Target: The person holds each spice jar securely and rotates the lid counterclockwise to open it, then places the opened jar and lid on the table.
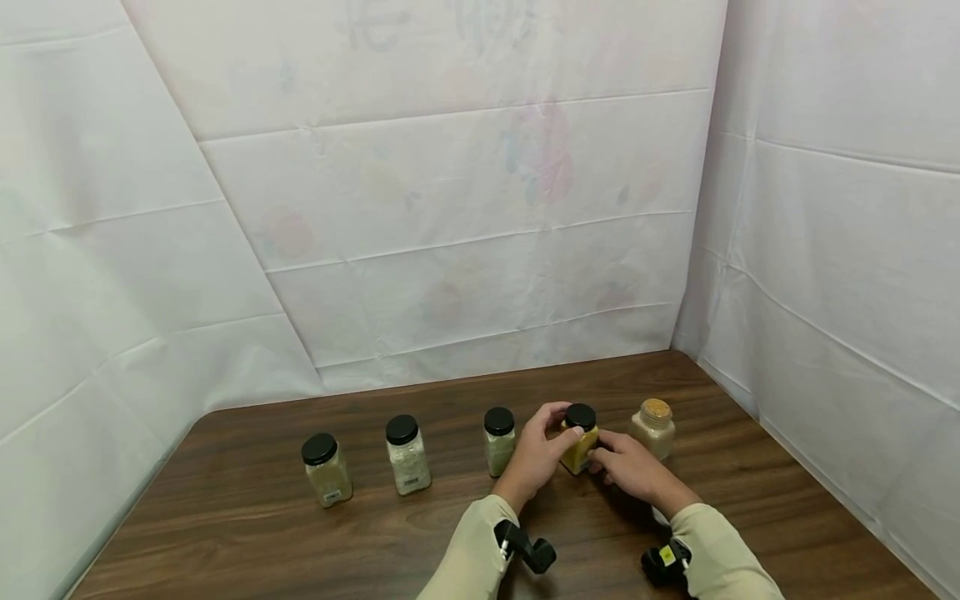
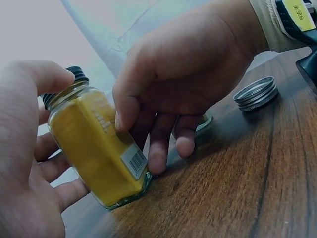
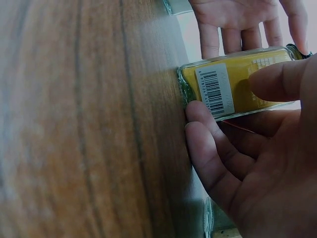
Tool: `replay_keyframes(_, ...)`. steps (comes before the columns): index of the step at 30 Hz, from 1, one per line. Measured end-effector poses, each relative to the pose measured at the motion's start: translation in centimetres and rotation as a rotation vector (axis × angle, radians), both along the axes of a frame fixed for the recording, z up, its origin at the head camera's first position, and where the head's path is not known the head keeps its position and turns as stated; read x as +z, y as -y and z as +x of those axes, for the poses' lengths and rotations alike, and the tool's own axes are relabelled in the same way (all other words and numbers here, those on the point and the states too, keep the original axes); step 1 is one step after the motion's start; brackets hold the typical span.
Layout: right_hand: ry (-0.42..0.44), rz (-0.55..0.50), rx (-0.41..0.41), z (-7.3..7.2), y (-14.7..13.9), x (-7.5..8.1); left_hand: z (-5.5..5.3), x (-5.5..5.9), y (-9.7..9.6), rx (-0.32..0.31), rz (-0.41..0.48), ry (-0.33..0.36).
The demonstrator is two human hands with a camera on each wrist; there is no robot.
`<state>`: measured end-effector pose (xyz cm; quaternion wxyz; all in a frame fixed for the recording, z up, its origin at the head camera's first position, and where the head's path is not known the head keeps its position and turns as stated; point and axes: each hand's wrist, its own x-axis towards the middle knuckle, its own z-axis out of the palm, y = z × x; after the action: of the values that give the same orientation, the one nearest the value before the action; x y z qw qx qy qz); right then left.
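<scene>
Both hands are on a glass jar of yellow powder with a black lid. My left hand holds it from the left, thumb at the lid and fingers behind the body. From the right, my right hand grips the lower body between thumb and fingers. In the left wrist view the jar leans, its bottom close over the wooden table. A barcode label shows near the base in the right wrist view. Just beyond the right hand stands a lidless jar with orange-brown powder at its mouth.
To the left, three black-lidded jars stand in a loose row: a greenish one, a pale one and an olive one. A silver threaded lid lies on the table by the right wrist. White cloth hangs behind.
</scene>
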<state>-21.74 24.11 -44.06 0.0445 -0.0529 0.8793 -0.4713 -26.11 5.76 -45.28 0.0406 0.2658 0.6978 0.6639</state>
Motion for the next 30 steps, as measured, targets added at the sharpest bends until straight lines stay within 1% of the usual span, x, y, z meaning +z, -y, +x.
replay_keyframes(6, 0.001, 0.006, -0.012, 0.01, 0.03, -0.15, 0.1, 0.1, 0.03, -0.001, -0.037, 0.02)
replay_keyframes(7, 0.001, 0.007, -0.013, 0.02, 0.02, -0.2, 0.11, 0.09, 0.01, -0.005, -0.042, 0.015)
replay_keyframes(10, 0.0, 0.008, -0.01, 0.02, -0.03, -0.29, 0.12, 0.07, 0.01, -0.024, -0.036, 0.006)
replay_keyframes(14, 0.0, 0.006, -0.001, -0.01, -0.12, -0.34, 0.11, 0.09, -0.01, -0.043, -0.006, -0.002)
replay_keyframes(16, -0.001, 0.006, 0.002, -0.03, -0.15, -0.34, 0.09, 0.14, -0.03, -0.039, 0.012, -0.002)
replay_keyframes(21, -0.003, 0.004, 0.005, -0.06, -0.17, -0.31, 0.01, 0.19, -0.08, -0.006, 0.039, 0.008)
replay_keyframes(30, -0.008, 0.008, 0.0, -0.04, 0.0, -0.07, 0.09, 0.34, 0.07, -0.002, 0.061, 0.026)
